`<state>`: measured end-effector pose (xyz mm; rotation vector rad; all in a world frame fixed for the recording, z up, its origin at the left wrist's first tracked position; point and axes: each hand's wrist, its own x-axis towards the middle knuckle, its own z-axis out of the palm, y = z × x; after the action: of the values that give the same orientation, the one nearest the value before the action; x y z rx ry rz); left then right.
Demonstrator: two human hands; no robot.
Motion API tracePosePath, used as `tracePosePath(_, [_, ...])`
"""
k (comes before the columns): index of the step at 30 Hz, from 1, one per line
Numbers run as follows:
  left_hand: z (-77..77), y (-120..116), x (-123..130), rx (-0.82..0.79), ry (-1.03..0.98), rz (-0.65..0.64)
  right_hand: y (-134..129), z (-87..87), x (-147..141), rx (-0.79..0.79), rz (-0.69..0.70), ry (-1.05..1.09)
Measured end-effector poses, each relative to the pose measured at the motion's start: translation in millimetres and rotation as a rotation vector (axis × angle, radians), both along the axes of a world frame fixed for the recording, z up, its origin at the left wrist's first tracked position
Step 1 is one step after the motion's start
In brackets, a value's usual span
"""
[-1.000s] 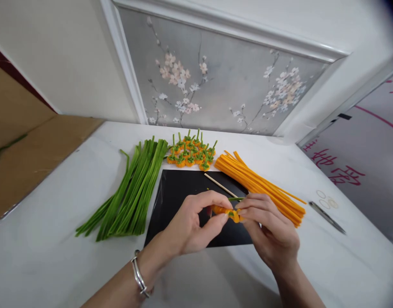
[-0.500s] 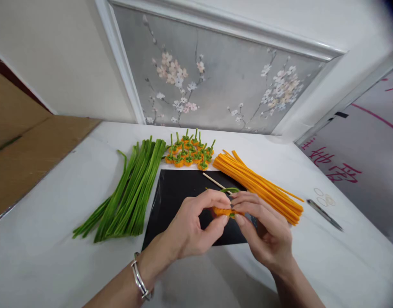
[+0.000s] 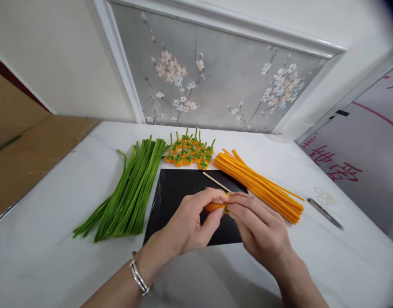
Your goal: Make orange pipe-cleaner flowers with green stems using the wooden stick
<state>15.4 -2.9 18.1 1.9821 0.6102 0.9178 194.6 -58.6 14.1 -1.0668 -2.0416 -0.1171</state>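
Between thumb and fingers, my left hand [image 3: 196, 218] pinches a small orange pipe-cleaner pumpkin [image 3: 214, 207] with a bit of green on it. My right hand [image 3: 263, 224] is closed at the pumpkin's right side, its fingertips on the green part; the fingers hide most of that. Both hands are over a black mat [image 3: 174, 188]. A thin pale stick [image 3: 215, 181] lies on the mat, just beyond the fingertips. Several finished orange pumpkins with green stems [image 3: 188, 157] stand in a group behind the mat.
Left of the mat lies a bundle of green pipe cleaners [image 3: 132, 192]. An orange bundle of pipe cleaners [image 3: 260, 184] is at the right. Farther right are tweezers [image 3: 325, 214] and several thin rings [image 3: 325, 196] on the white table [image 3: 49, 256]. A floral panel [image 3: 222, 72] stands behind.
My right fingers have folded over the green strand, which stuck up before and is now mostly hidden. The orange pumpkin has turned and shifted slightly left.
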Motion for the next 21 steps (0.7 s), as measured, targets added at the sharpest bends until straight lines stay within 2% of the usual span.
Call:
tracePosePath(3, [-0.4,1,1,0.083,0.081,0.007,-2,-2.3,0,0.000,-0.048,-0.150])
tracePosePath(6, [-4.0,0,2,0.028,0.110,0.014,-3,-5.4,-1,-0.057,-0.085,-0.211])
tracePosePath(13, [-13.6,1,6,-0.263,-0.006,0.040,-2,-8.9,-4,-0.220,-0.085,-0.029])
tracePosePath(17, [-10.5,3,8,-0.396,-0.049,0.010,0,-8.7,-6,-0.242,-0.067,0.025])
tracePosePath(21, [-7.0,4,8,-0.440,-0.029,-0.020,1,-7.2,-6,-0.262,-0.068,0.054])
